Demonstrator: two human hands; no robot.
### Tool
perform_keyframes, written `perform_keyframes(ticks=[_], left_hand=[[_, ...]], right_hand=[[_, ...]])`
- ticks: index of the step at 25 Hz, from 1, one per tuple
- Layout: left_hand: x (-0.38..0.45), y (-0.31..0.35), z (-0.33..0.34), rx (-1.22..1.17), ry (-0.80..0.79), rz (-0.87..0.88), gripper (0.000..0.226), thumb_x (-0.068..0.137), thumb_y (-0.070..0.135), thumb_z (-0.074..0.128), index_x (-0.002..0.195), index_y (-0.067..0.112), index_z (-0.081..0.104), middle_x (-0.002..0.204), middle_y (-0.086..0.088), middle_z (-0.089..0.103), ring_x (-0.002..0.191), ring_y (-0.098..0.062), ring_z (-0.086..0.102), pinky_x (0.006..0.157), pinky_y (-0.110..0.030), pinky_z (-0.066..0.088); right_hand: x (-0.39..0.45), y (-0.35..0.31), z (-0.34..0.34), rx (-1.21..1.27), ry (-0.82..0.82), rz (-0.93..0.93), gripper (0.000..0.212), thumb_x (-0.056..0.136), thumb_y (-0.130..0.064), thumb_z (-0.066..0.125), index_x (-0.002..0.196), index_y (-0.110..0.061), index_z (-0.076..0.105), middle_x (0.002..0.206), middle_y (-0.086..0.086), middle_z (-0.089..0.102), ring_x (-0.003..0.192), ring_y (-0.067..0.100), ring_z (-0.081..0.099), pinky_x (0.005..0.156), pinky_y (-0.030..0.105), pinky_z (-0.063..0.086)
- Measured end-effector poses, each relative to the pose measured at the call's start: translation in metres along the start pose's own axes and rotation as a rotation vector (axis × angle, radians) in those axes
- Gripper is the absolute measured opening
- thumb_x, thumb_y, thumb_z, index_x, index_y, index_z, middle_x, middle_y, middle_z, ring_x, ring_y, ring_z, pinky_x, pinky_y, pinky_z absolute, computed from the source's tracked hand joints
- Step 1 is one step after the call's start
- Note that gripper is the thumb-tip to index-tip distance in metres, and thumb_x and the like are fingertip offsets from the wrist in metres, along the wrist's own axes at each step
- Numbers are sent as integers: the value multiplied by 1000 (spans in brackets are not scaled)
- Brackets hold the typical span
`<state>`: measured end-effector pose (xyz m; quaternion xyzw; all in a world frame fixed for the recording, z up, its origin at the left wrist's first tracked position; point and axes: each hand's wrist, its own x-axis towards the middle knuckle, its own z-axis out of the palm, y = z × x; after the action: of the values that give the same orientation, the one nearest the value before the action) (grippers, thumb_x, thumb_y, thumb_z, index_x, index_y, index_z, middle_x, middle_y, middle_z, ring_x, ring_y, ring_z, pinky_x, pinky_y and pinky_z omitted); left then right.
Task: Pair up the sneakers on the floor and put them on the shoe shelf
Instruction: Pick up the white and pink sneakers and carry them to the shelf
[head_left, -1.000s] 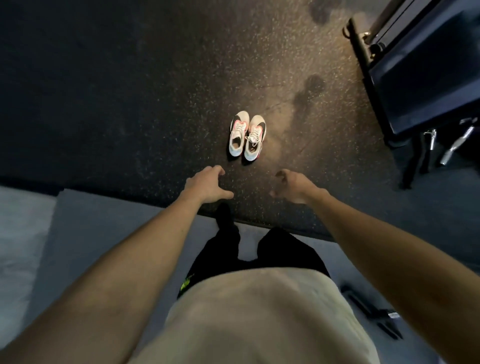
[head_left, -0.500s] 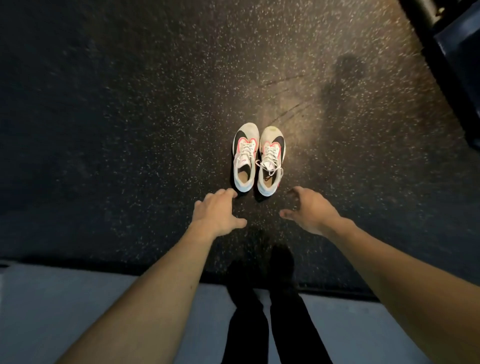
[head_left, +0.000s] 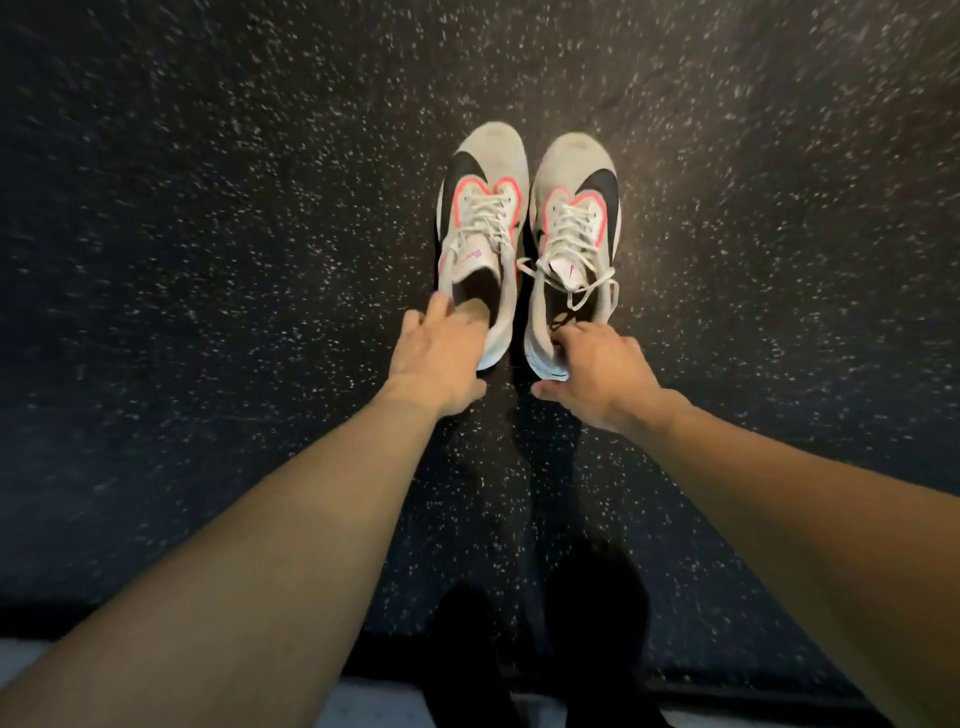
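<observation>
Left hand (head_left: 439, 358) at the heel of the left sneaker (head_left: 480, 228): fingers dipped into the collar opening, thumb outside behind the heel, not yet pinched shut. Right hand (head_left: 597, 371) likewise at the heel of the right sneaker (head_left: 574, 234): fingertips curled over the heel rim, thumb spread low near the sole, nothing lifted; whether closed on the rim, cannot tell. Each hand equally near its own shoe.

Sneakers straight ahead of the hands, side by side, just apart, upright on the speckled floor (head_left: 208, 260). Long axes parallel, running directly away from the body, heels nearest, toes farthest. Loose laces trailing from the right shoe.

Judged: pairing done; heel pinch and lift next. Shoe shelf not in view.
</observation>
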<state>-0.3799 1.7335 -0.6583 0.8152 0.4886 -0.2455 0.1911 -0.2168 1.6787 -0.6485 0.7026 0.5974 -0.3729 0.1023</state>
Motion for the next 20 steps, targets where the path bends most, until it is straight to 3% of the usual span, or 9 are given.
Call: perform_keyframes(ticks=[4, 8, 14, 20], left_hand=[[15, 2, 23, 58, 194, 34, 22, 84, 25, 66, 104, 24, 59, 100, 2, 59, 103, -22, 52, 79, -37, 29], [-23, 10, 10, 2, 163, 30, 21, 82, 23, 69, 100, 25, 59, 93, 2, 59, 90, -21, 57, 74, -35, 26], [-122, 27, -68, -47, 73, -44, 21, 82, 22, 69, 100, 24, 58, 94, -2, 56, 81, -21, 55, 74, -33, 28], [-250, 48, -195, -103, 65, 20, 14, 83, 26, 70, 96, 24, 66, 103, 0, 56, 91, -22, 56, 79, -35, 33]], right_hand=[[18, 1, 25, -17, 131, -21, 21, 85, -22, 63, 103, -12, 59, 109, 9, 60, 108, 31, 51, 84, 42, 44], [-13, -12, 14, 110, 123, -16, 13, 86, -10, 60, 98, -9, 59, 106, 12, 60, 104, 31, 52, 79, 39, 47], [-117, -52, -51, 141, 71, -22, 11, 85, -10, 63, 96, -11, 62, 105, 7, 61, 103, 25, 51, 81, 37, 48], [-252, -99, -158, 139, 51, -52, 13, 85, -9, 61, 98, -10, 64, 102, 8, 63, 101, 27, 53, 80, 38, 50]])
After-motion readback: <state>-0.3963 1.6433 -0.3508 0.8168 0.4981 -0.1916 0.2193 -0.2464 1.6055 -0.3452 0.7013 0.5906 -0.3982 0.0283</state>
